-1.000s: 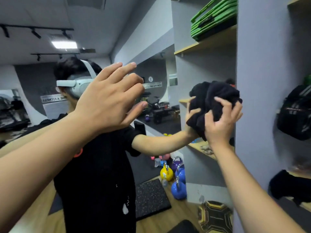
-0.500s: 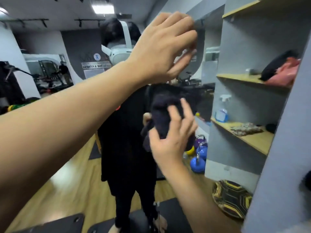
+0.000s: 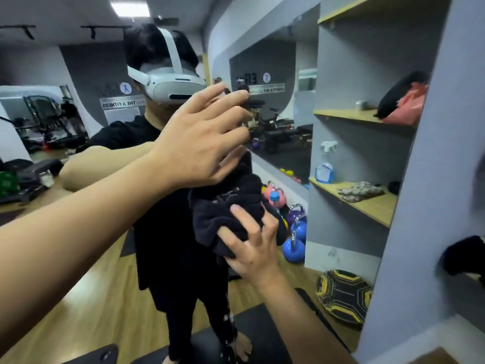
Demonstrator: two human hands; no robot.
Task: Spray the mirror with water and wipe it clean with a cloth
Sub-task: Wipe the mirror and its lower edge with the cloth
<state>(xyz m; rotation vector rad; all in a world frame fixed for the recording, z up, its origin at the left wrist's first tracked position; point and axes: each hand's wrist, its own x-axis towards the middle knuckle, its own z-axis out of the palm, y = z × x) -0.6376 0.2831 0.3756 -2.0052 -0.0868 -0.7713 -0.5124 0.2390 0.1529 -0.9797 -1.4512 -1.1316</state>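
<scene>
Right hand (image 3: 252, 248) grips black cloth (image 3: 231, 211) against mirror (image 3: 78, 271); left hand (image 3: 199, 143), fingers spread, hovers just above it.

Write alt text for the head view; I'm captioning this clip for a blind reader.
A person's right hand presses a bunched black cloth against a wall mirror, while the left hand is raised with fingers spread just above it. The mirror reflects the person wearing a white headset, and wooden shelves holding a spray bottle.
</scene>
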